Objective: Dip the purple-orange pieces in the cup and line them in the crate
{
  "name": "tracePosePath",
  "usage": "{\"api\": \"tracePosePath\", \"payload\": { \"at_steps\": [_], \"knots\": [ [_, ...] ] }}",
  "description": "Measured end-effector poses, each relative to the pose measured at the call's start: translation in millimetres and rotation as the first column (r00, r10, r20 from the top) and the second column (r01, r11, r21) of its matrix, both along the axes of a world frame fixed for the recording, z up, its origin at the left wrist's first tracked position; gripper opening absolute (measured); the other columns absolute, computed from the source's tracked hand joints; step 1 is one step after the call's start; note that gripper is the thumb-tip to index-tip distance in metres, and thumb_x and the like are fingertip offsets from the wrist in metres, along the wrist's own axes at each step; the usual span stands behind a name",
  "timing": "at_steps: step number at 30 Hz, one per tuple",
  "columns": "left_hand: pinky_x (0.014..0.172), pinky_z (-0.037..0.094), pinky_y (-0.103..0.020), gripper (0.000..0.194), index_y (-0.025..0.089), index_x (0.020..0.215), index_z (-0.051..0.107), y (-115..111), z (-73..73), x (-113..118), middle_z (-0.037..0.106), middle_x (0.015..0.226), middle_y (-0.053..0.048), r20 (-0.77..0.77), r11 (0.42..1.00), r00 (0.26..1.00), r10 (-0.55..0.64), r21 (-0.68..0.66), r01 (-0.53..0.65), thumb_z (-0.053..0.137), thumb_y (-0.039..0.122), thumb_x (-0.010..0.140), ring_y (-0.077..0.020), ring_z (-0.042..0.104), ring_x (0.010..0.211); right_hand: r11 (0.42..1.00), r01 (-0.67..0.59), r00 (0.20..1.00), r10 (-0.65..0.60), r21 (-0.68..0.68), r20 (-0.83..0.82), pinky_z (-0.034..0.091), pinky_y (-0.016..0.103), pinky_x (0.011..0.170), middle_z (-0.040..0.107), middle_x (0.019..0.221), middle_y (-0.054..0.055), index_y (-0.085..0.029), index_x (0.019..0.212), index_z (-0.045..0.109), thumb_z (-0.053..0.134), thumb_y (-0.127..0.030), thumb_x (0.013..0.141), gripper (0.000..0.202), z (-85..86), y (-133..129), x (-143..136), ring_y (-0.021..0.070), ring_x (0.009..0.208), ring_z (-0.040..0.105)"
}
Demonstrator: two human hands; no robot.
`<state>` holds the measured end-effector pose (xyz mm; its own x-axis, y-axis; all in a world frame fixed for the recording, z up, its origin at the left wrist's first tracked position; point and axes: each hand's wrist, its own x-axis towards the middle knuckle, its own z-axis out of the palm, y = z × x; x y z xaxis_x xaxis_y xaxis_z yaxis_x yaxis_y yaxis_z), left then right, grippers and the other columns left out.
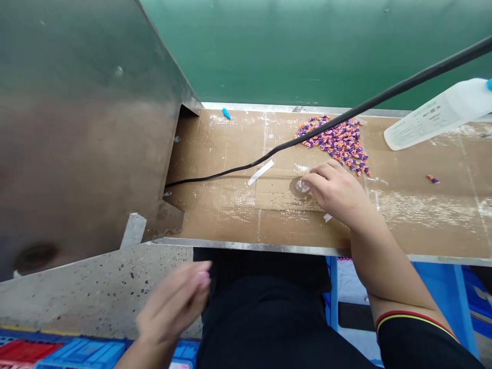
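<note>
On the cardboard-covered table (226,205), my right hand (338,192) has its fingertips at a small clear round object (302,186), which rests on a cardboard patch (274,195). The fingers are bent together around its right edge. My left hand (175,302) hangs in the air in front of the table's near edge, at the lower left. It is blurred, with its fingers pressed together, and whatever they hold, if anything, cannot be made out. Just beyond my right hand lies a pile of small purple and orange pieces (340,141).
A black cable (277,149) crosses above the table. At the right lies a white bottle (434,118) near a single purple piece (433,179). A blue cap (226,114) and a white strip (261,172) lie farther left. A large metal box (88,128) stands at the left.
</note>
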<state>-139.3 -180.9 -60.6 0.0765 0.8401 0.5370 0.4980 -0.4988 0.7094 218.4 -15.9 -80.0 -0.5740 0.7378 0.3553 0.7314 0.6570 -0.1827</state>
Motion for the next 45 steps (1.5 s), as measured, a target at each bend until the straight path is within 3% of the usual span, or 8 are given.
{"api": "tracePosePath", "payload": {
  "at_steps": [6, 11, 17, 22, 29, 34, 38, 45],
  "knots": [
    [0.073, 0.071, -0.024, 0.052, 0.029, 0.133, 0.077, 65, -13.4, 88, 0.085, 0.096, -0.004, 0.247, 0.956, 0.925, -0.289, 0.030, 0.291, 0.075, 0.001, 0.089, -0.0174, 0.082, 0.078, 0.998, -0.025, 0.995, 0.020, -0.050, -0.094, 0.059, 0.049, 0.087, 0.074, 0.096, 0.009, -0.026, 0.101, 0.074, 0.057, -0.022, 0.108, 0.019, -1.7, 1, 5, 0.0281, 0.092, 0.064],
    [0.083, 0.072, -0.029, 0.022, 0.017, 0.115, 0.082, 118, -10.3, 136, 0.084, 0.092, -0.009, 0.642, 0.787, 0.752, -0.148, -0.384, 0.482, 0.079, 0.027, 0.095, -0.0193, 0.083, 0.083, 0.999, 0.000, 0.993, -0.004, -0.037, -0.117, 0.058, 0.046, 0.085, 0.074, 0.095, 0.010, -0.025, 0.101, 0.075, 0.057, -0.023, 0.109, 0.019, -2.3, 3, 4, 0.0275, 0.091, 0.065],
    [0.081, 0.071, -0.034, 0.035, 0.018, 0.107, 0.085, 157, -26.5, 147, 0.083, 0.093, -0.010, 0.709, 0.658, 0.703, -0.046, -0.508, 0.556, 0.090, 0.045, 0.085, -0.0191, 0.080, 0.082, 1.000, 0.029, 0.964, -0.031, -0.010, -0.263, 0.061, 0.042, 0.081, 0.078, 0.096, 0.008, -0.025, 0.104, 0.077, 0.062, -0.023, 0.108, 0.016, 3.8, 1, 6, 0.0243, 0.089, 0.071],
    [0.083, 0.067, -0.032, 0.030, 0.022, 0.110, 0.087, 164, -43.1, 147, 0.082, 0.103, -0.010, 0.645, 0.762, 0.764, -0.001, -0.494, 0.418, 0.086, 0.045, 0.091, -0.0168, 0.076, 0.085, 0.982, 0.159, 0.799, -0.188, -0.101, -0.571, 0.066, 0.036, 0.069, 0.081, 0.095, 0.005, -0.028, 0.106, 0.079, 0.069, -0.026, 0.105, 0.010, 10.3, -10, -7, 0.0208, 0.082, 0.077],
    [0.089, 0.066, -0.031, 0.028, 0.029, 0.123, 0.083, 162, -39.2, 141, 0.082, 0.105, -0.005, 0.319, 0.978, 0.927, -0.197, -0.004, 0.209, 0.073, 0.016, 0.100, -0.0166, 0.078, 0.096, 0.865, -0.117, 0.497, -0.374, -0.488, -0.783, 0.075, 0.032, 0.075, 0.082, 0.101, 0.004, -0.025, 0.107, 0.078, 0.071, -0.038, 0.106, 0.014, 9.6, -25, -31, 0.0164, 0.080, 0.082],
    [0.084, 0.067, -0.031, 0.034, 0.035, 0.123, 0.082, 165, -41.2, 134, 0.081, 0.111, -0.004, 0.293, 0.964, 0.918, -0.266, 0.114, 0.242, 0.074, 0.012, 0.099, -0.0171, 0.080, 0.098, 0.834, -0.160, 0.387, -0.439, -0.528, -0.811, 0.075, 0.030, 0.072, 0.081, 0.094, 0.001, -0.027, 0.102, 0.079, 0.079, -0.048, 0.101, 0.021, 9.9, -26, -30, 0.0169, 0.082, 0.082],
    [0.097, 0.068, -0.040, 0.013, 0.033, 0.109, 0.086, 162, -36.1, 134, 0.084, 0.108, -0.005, 0.496, 0.939, 0.844, -0.205, -0.144, 0.313, 0.080, 0.027, 0.099, -0.0205, 0.080, 0.102, 0.812, -0.242, 0.367, -0.430, -0.530, -0.825, 0.073, 0.029, 0.067, 0.081, 0.093, 0.001, -0.027, 0.103, 0.079, 0.078, -0.047, 0.102, 0.021, 8.6, -26, -30, 0.0185, 0.086, 0.083],
    [0.081, 0.066, -0.029, 0.036, 0.026, 0.089, 0.088, 152, -29.6, 141, 0.084, 0.093, -0.007, 0.862, 0.640, 0.481, 0.158, -0.460, 0.616, 0.100, 0.055, 0.072, -0.0163, 0.077, 0.085, 0.944, 0.014, 0.573, -0.278, -0.331, -0.771, 0.071, 0.038, 0.077, 0.084, 0.097, 0.005, -0.028, 0.106, 0.082, 0.075, -0.035, 0.103, 0.010, 6.9, -26, -40, 0.0221, 0.088, 0.081]
  ]
}}
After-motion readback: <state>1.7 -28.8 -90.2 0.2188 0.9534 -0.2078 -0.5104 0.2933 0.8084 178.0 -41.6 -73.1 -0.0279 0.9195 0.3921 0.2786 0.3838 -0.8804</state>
